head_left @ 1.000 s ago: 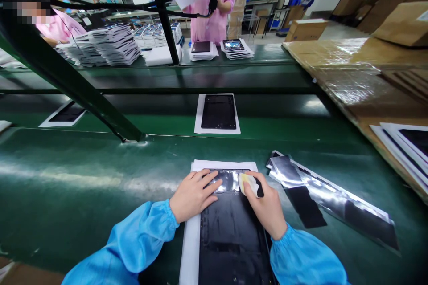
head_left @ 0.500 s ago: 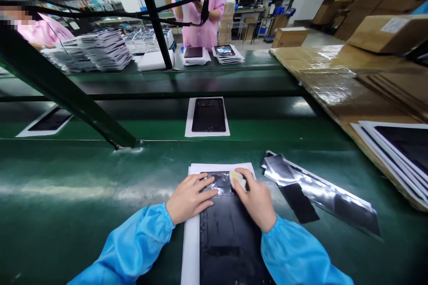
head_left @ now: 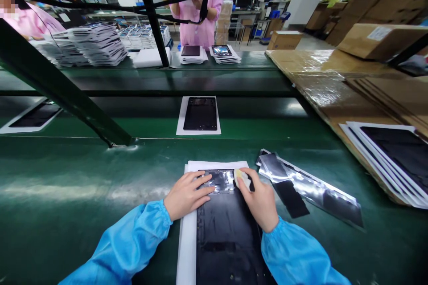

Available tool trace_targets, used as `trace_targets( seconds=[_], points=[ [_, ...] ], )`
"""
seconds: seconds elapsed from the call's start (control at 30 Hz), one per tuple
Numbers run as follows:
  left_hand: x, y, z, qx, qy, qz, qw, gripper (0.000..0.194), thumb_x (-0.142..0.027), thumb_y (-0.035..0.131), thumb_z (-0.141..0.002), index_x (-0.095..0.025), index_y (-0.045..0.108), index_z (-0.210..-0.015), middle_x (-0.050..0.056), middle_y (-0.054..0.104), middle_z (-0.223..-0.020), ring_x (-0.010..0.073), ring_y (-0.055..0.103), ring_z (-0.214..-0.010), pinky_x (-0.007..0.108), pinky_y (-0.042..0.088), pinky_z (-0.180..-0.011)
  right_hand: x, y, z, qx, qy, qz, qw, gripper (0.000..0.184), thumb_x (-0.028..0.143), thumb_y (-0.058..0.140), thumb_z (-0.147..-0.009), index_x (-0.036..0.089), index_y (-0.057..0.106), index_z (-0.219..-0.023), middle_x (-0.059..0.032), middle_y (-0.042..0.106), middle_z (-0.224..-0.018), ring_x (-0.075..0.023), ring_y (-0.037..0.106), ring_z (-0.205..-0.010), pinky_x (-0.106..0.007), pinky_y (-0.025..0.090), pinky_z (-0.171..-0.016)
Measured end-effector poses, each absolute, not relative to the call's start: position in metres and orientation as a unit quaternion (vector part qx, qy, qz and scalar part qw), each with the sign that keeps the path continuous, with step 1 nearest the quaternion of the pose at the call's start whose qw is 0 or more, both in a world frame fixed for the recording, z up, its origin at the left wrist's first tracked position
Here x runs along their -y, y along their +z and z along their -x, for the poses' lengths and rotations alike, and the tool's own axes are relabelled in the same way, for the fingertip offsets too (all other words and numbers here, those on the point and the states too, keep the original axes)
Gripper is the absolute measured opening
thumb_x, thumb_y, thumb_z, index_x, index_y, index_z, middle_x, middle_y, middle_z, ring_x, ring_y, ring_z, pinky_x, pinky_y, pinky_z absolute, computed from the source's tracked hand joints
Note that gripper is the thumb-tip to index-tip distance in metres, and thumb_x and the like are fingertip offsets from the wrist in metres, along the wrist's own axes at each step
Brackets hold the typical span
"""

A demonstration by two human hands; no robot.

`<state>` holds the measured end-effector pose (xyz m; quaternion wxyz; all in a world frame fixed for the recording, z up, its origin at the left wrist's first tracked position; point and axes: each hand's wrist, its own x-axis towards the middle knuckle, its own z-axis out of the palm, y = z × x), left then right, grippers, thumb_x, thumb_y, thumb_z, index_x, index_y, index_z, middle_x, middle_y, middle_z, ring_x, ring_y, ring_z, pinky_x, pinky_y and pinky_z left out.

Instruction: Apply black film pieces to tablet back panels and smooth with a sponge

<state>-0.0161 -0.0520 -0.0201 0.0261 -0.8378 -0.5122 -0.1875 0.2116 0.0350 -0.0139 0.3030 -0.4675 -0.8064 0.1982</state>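
A flat black tablet-like panel (head_left: 227, 227) lies on a stack of white sheets (head_left: 186, 249) in front of me. A shiny clear film strip (head_left: 222, 178) covers its far end. Spread over the upper left corner of the panel, my left hand (head_left: 187, 193) presses lightly with fingers apart. My right hand (head_left: 261, 196) pinches a small whitish-yellow pad (head_left: 243, 179), which touches the right end of the film strip. Beside that hand lie loose film strips (head_left: 321, 193) and a small black rectangular piece (head_left: 291, 198).
Two more panels on white sheets, one black panel (head_left: 200, 113) ahead and another (head_left: 35, 114) at left, lie farther back. A slanted green strut (head_left: 76, 89) crosses the left side. Stacked panels (head_left: 397, 156) sit on cardboard (head_left: 321, 80) at right. A person in pink (head_left: 197, 22) stands beyond.
My right hand has slid the pad a little to the right along the film strip. My left hand stays on the panel. The whole view has shifted slightly.
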Motion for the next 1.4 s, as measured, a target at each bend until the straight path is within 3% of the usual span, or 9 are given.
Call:
trace_targets(
  seconds=[0.13, 0.23, 0.37, 0.5, 0.67, 0.93, 1.1, 1.27, 1.4],
  points=[
    [0.052, -0.018, 0.015, 0.516, -0.188, 0.835, 0.027, 0.024, -0.029, 0.055, -0.092, -0.026, 0.066, -0.113, 0.006, 0.062, -0.124, 0.0247, 0.053, -0.117, 0.04, 0.05, -0.092, -0.029, -0.013, -0.212, 0.827, 0.196, 0.44, 0.29, 0.037, 0.042, 0.033, -0.099, 0.019, 0.062, -0.105, -0.0047, 0.071, -0.079, -0.0193, 0.067, -0.06, -0.024, 0.044, -0.053],
    [0.052, -0.018, 0.014, 0.514, -0.198, 0.834, 0.031, 0.023, -0.029, 0.053, -0.093, -0.025, 0.066, -0.112, 0.006, 0.062, -0.124, 0.025, 0.053, -0.116, 0.04, 0.05, -0.091, -0.028, -0.015, -0.215, 0.817, 0.171, 0.463, 0.297, 0.039, 0.045, 0.035, -0.099, 0.018, 0.063, -0.104, -0.0038, 0.069, -0.07, -0.0182, 0.063, -0.049, -0.024, 0.041, -0.047],
    [0.051, -0.02, 0.014, 0.517, -0.199, 0.832, 0.029, 0.023, -0.028, 0.053, -0.093, -0.026, 0.066, -0.112, 0.005, 0.062, -0.124, 0.0247, 0.053, -0.116, 0.04, 0.049, -0.092, -0.026, -0.016, -0.218, 0.833, 0.159, 0.43, 0.31, 0.035, 0.039, 0.034, -0.101, 0.018, 0.062, -0.105, -0.0044, 0.071, -0.078, -0.0182, 0.066, -0.057, -0.024, 0.044, -0.053],
    [0.052, -0.022, 0.016, 0.518, -0.197, 0.832, 0.023, 0.024, -0.028, 0.052, -0.094, -0.026, 0.065, -0.113, 0.006, 0.061, -0.125, 0.0243, 0.051, -0.118, 0.039, 0.049, -0.092, -0.024, -0.017, -0.219, 0.829, 0.144, 0.437, 0.32, 0.033, 0.038, 0.036, -0.1, 0.017, 0.061, -0.105, -0.0041, 0.069, -0.071, -0.0187, 0.065, -0.054, -0.024, 0.042, -0.05],
    [0.049, -0.016, 0.011, 0.519, -0.201, 0.831, 0.014, 0.03, -0.039, 0.054, -0.092, -0.023, 0.064, -0.115, 0.009, 0.061, -0.122, 0.0261, 0.052, -0.114, 0.042, 0.047, -0.092, -0.026, -0.016, -0.224, 0.802, 0.223, 0.452, 0.319, 0.029, 0.038, 0.042, -0.095, 0.019, 0.061, -0.105, -0.0033, 0.069, -0.074, -0.0173, 0.063, -0.053, -0.024, 0.045, -0.052],
    [0.022, -0.016, -0.036, 0.461, -0.154, 0.874, 0.007, 0.057, -0.061, 0.058, -0.082, -0.019, 0.058, -0.12, 0.011, 0.061, -0.122, 0.0265, 0.054, -0.11, 0.041, 0.044, -0.092, -0.045, -0.034, -0.231, 0.586, 0.321, 0.538, 0.515, 0.031, 0.044, 0.057, -0.083, 0.017, 0.06, -0.099, -0.0092, 0.066, -0.097, -0.0236, 0.064, -0.084, -0.034, 0.054, -0.074],
    [0.018, -0.024, -0.043, 0.459, -0.146, 0.876, 0.033, 0.056, -0.06, 0.057, -0.083, -0.019, 0.057, -0.12, 0.009, 0.063, -0.119, 0.0243, 0.056, -0.108, 0.038, 0.044, -0.091, -0.045, -0.038, -0.232, 0.575, 0.355, 0.531, 0.512, 0.033, 0.044, 0.059, -0.082, 0.018, 0.061, -0.102, -0.0096, 0.066, -0.101, -0.0248, 0.064, -0.089, -0.036, 0.053, -0.079],
    [0.014, -0.03, -0.047, 0.541, -0.173, 0.822, 0.039, 0.076, -0.07, 0.056, -0.077, -0.013, 0.054, -0.127, 0.014, 0.06, -0.12, 0.0293, 0.055, -0.106, 0.043, 0.045, -0.09, -0.045, -0.034, -0.24, 0.576, 0.37, 0.54, 0.49, 0.039, 0.047, 0.06, -0.082, 0.018, 0.062, -0.109, -0.0088, 0.068, -0.105, -0.026, 0.065, -0.094, -0.036, 0.052, -0.087],
    [0.009, -0.042, -0.051, 0.561, -0.187, 0.804, 0.058, 0.068, -0.066, 0.051, -0.082, -0.015, 0.054, -0.128, 0.014, 0.061, -0.115, 0.0297, 0.057, -0.101, 0.044, 0.049, -0.085, -0.048, -0.034, -0.241, 0.569, 0.408, 0.529, 0.48, 0.046, 0.053, 0.059, -0.083, 0.016, 0.066, -0.109, -0.0115, 0.07, -0.102, -0.0293, 0.066, -0.095, -0.039, 0.053, -0.087]
  ],
)
